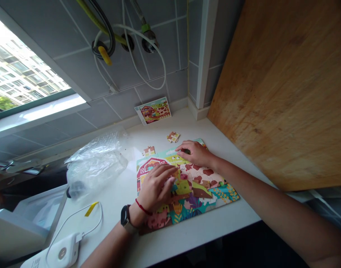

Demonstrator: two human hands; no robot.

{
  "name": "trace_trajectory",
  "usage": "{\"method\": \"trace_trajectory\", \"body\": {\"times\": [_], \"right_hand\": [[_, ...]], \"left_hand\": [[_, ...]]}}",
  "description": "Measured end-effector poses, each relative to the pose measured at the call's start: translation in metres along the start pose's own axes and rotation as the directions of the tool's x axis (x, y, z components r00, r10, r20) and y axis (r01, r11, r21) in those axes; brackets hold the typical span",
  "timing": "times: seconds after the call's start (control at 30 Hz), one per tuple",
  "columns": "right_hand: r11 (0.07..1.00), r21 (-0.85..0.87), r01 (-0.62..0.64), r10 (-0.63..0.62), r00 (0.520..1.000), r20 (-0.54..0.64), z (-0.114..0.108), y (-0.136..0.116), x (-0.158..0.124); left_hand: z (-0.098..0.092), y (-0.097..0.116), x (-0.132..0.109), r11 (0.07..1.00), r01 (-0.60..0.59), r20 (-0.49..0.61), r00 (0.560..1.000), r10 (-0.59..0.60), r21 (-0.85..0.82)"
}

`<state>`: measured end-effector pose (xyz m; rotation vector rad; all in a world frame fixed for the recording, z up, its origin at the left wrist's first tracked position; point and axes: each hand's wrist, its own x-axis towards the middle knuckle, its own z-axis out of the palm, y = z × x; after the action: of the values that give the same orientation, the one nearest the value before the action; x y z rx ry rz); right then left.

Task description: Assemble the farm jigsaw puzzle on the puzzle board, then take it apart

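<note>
A colourful farm jigsaw puzzle point(212, 195) lies on the white counter point(187, 238), mostly put together. My left hand point(156, 186), with a watch and a red string on the wrist, rests flat on the puzzle's middle with its fingers stretched out. At the puzzle's far edge my right hand point(194, 152) presses its fingertips down on a piece. Two loose lots of pieces lie beyond the puzzle: one piece point(149, 150) to the left and a small pile point(173, 137) further back.
A reference picture card point(153, 110) leans against the tiled wall. A crumpled clear plastic bag point(97, 163) lies left of the puzzle. A white device with a cable point(61, 253) sits at the near left. A wooden board point(282, 89) stands on the right.
</note>
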<state>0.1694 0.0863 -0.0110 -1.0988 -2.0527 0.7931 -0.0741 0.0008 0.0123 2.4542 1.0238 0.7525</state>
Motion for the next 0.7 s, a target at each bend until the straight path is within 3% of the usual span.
{"method": "trace_trajectory", "body": {"times": [0.13,0.23,0.33,0.4,0.47,0.7], "right_hand": [[0.975,0.214,-0.061,0.079,0.994,-0.079,0.001,0.001,0.001],[0.854,0.508,-0.115,0.274,0.929,-0.250,-0.006,0.004,0.006],[0.697,0.715,-0.044,0.465,0.788,-0.404,-0.019,0.010,0.013],[0.594,0.804,0.000,0.575,0.699,-0.425,-0.026,0.014,0.016],[0.516,0.856,0.019,0.650,0.642,-0.406,-0.029,0.017,0.018],[0.461,0.887,0.012,0.704,0.604,-0.374,-0.025,0.021,0.018]], "left_hand": [[-0.017,-0.027,0.002,0.978,0.206,-0.249,0.950,-0.191,0.036],[-0.022,-0.053,0.000,0.938,0.313,-0.322,0.912,-0.253,0.148],[-0.017,-0.077,-0.004,0.877,0.414,-0.315,0.889,-0.333,0.242],[-0.012,-0.087,-0.007,0.833,0.485,-0.288,0.864,-0.412,0.264],[-0.009,-0.093,-0.009,0.800,0.538,-0.260,0.839,-0.478,0.266],[-0.013,-0.090,-0.009,0.781,0.522,-0.082,0.845,-0.529,0.341]]}}
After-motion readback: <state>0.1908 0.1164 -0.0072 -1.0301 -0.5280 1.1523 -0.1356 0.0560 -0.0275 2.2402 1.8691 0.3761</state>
